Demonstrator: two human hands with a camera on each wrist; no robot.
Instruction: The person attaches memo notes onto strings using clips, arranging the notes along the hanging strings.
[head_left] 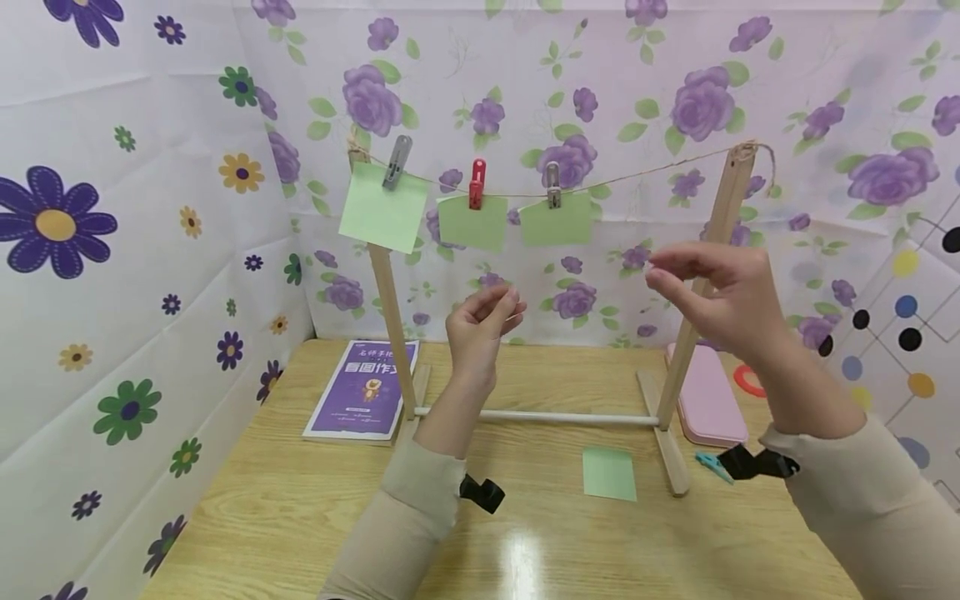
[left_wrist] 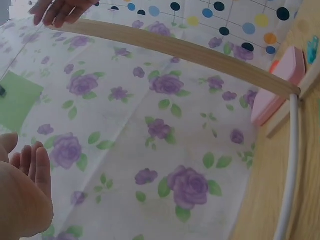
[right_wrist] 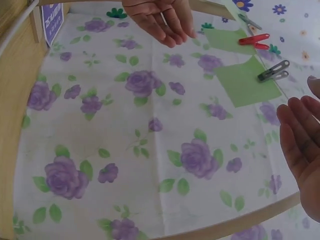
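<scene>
Three green paper notes hang from a twine line point(head_left: 645, 172). A grey clothespin point(head_left: 397, 163) holds the left note point(head_left: 381, 215), a red clothespin point(head_left: 477, 185) the middle note point(head_left: 472, 227), and another grey clothespin point(head_left: 553, 185) the right note point(head_left: 557, 223). Below the middle and right notes is my left hand point(head_left: 478, 333), fingers loosely bent, holding nothing. My right hand point(head_left: 723, 292) is raised near the right post, its fingers gently curved and apart from the thumb. No object shows in it in the right wrist view, where its palm point(right_wrist: 302, 150) is near the right note.
A wooden stand with a right post point(head_left: 716, 225), left post point(head_left: 392, 321) and white crossbar point(head_left: 562, 417) carries the line. On the table lie a green note point(head_left: 609, 473), a blue clothespin point(head_left: 714, 467), a pink case point(head_left: 708, 396), a red ring point(head_left: 747, 382) and a purple booklet point(head_left: 356, 400).
</scene>
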